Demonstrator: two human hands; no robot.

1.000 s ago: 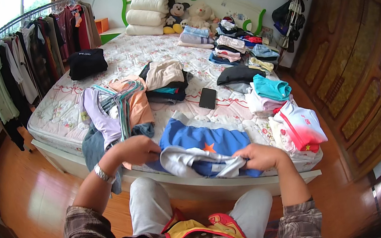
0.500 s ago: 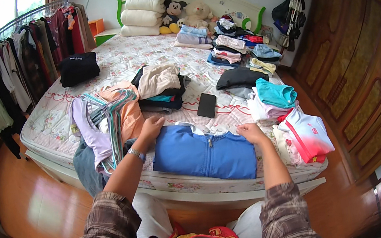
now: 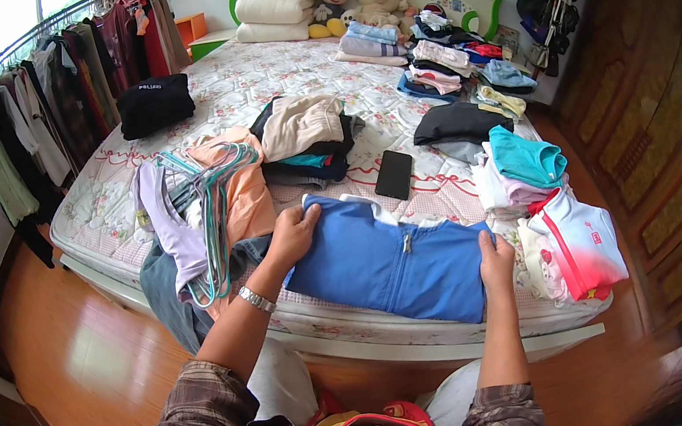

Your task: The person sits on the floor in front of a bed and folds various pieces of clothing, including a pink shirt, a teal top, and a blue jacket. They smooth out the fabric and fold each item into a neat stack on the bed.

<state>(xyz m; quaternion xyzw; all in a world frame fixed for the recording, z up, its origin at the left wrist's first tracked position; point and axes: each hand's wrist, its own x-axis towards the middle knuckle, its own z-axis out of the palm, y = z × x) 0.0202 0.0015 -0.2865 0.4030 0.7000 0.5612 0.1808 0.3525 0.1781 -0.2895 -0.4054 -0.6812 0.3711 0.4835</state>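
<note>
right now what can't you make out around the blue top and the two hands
Head view only:
- Blue zip-front fabric top: underside hidden against the quilted floral mattress.
- Left hand and right hand: palms face down, so the grip is hidden.
- Flat black rectangular phone: too small to tell which face is up.
</note>
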